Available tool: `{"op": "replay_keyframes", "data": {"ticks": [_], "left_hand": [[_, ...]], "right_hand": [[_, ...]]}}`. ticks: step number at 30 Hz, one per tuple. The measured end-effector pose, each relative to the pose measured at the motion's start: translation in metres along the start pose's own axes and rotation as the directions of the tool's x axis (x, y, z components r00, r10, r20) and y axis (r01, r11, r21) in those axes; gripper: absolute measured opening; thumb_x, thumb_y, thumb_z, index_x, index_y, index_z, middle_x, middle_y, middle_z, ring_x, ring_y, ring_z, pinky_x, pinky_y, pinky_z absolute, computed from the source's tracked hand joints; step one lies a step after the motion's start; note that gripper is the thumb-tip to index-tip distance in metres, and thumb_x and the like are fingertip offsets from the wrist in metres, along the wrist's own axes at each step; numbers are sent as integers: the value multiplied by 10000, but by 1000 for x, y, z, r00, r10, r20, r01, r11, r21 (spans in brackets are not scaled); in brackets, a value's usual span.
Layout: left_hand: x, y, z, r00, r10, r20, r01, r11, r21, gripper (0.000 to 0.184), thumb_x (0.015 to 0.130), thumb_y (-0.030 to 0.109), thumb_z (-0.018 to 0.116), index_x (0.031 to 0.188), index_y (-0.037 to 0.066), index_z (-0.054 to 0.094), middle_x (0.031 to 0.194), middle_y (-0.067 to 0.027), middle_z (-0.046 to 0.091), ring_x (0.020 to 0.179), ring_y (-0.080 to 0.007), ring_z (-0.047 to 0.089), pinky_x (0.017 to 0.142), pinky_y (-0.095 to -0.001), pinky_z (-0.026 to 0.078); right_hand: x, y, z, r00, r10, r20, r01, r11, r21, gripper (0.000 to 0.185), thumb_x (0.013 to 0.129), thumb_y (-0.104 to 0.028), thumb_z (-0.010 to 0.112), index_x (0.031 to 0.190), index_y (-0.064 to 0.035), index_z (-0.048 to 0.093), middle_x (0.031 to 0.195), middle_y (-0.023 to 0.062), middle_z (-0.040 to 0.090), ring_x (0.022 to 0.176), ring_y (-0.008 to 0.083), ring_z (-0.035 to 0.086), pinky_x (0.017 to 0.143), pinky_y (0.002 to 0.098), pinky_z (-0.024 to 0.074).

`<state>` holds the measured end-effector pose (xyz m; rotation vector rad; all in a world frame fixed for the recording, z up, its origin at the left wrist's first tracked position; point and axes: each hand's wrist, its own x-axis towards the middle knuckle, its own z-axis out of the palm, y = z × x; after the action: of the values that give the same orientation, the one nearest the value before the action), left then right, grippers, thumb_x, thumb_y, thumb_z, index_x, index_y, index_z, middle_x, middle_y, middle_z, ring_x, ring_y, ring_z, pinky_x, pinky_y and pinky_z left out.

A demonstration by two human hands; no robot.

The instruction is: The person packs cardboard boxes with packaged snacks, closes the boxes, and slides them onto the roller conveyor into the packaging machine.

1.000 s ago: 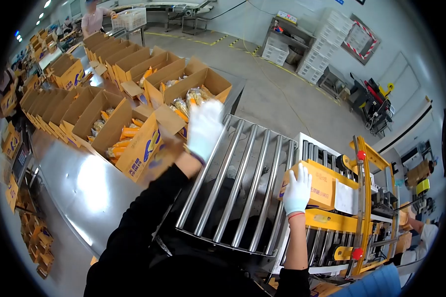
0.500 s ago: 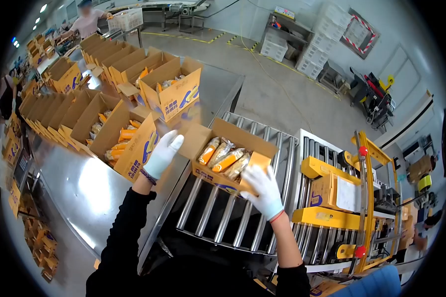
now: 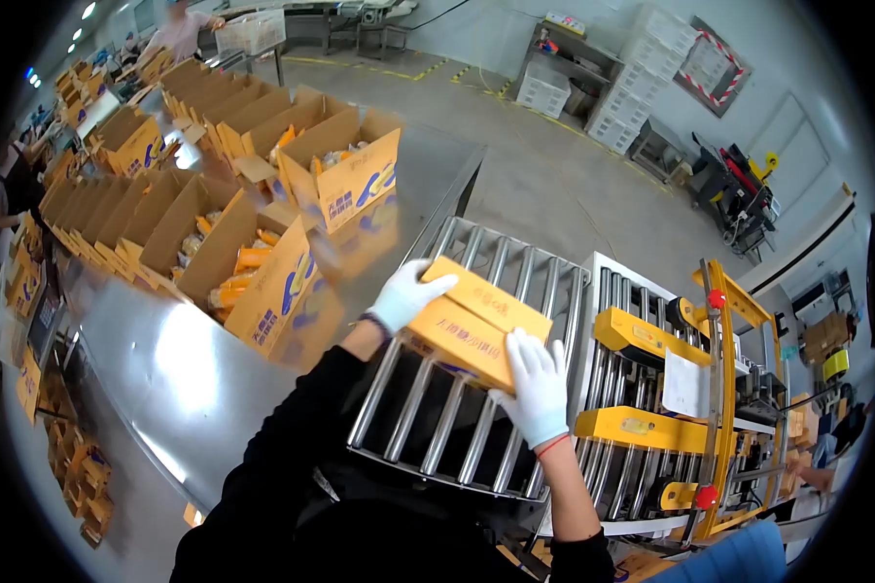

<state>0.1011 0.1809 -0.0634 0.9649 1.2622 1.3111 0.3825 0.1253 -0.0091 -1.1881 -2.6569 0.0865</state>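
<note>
A cardboard box with its top flaps folded down sits on the roller conveyor in front of me. My left hand, in a white glove, grips its left end with the thumb over the top. My right hand, also gloved, holds the right end, fingers along the edge and thumb low on the front. The box's contents are hidden. To the left, an open box of orange and clear packets stands on the metal table, and another open box stands behind it.
Steel rollers run under the box towards a yellow-framed machine on the right. Rows of open cartons line the table's far left. A co-worker stands at the back beside a white basket. White crates are stacked by the wall.
The box's flaps have been folded over, covering the packets. My left hand has moved right onto the box's left end. The carton between the machine's yellow guides has gone from there.
</note>
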Motion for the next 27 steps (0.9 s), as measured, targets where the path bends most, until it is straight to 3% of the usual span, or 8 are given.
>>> {"op": "replay_keyframes", "data": {"ticks": [2,9,10,13,17,22,24,27], "left_hand": [[7,-16,44,867,389,-312,-242,875,420,562,876,328,797,1258,-47,627,1122,-204,697,1040,-311,698,941,-386,553],[-63,0,81,817,-41,575,-227,894,386,689,987,499,642,1447,-2,526,1277,-215,670,1228,-321,631,1067,-409,467],[-78,10,50,823,291,489,-534,690,489,636,964,385,703,1412,-23,512,1328,-234,619,1292,-360,570,1113,-437,431],[-114,77,-58,646,727,234,-156,-174,972,665,763,260,809,1330,9,569,1279,-188,577,1225,-362,537,1056,-472,428],[-151,74,-162,785,436,-440,487,4,873,355,836,236,725,1144,66,680,1089,-190,692,951,-380,683,860,-462,542],[-132,90,-116,968,251,10,-57,178,982,358,980,339,628,1102,5,665,994,-210,742,938,-342,731,864,-434,564],[-139,117,-109,978,206,36,-209,958,197,441,1008,340,638,1286,-2,620,1126,-182,735,997,-283,723,928,-385,543],[-119,81,-162,908,292,-300,-14,736,676,604,1039,411,600,1442,-27,498,1323,-188,649,1188,-239,645,1006,-342,507]], "right_hand": [[1,7,-3,989,147,6,-143,970,-194,1105,664,-340,920,1554,-20,350,1548,169,447,1469,342,373,1269,534,191],[-3,74,5,938,298,-174,-335,908,-251,1112,748,-513,836,1562,30,307,1582,226,383,1508,391,306,1269,523,184],[-15,85,3,937,291,-196,-329,921,-210,1085,767,-508,820,1558,33,313,1578,233,385,1510,394,303,1271,522,179],[-34,94,3,928,291,-235,-339,919,-202,935,833,-388,750,1546,47,331,1559,252,400,1502,410,311,1267,523,187],[-23,84,0,952,292,-88,-304,929,-210,675,855,-233,700,1463,-22,496,1514,207,496,1477,375,379,1254,527,221],[25,-58,-8,960,-279,2,257,890,377,618,834,-199,772,1387,-28,555,1399,210,592,1324,367,554,1143,442,428],[25,-92,-15,919,-380,-105,394,865,310,829,783,-359,820,1480,-59,486,1476,168,516,1405,367,445,1204,512,317],[25,-102,-11,957,-231,-175,270,931,244,812,796,-414,803,1493,-129,500,1503,146,503,1437,384,399,1198,633,244]]}}
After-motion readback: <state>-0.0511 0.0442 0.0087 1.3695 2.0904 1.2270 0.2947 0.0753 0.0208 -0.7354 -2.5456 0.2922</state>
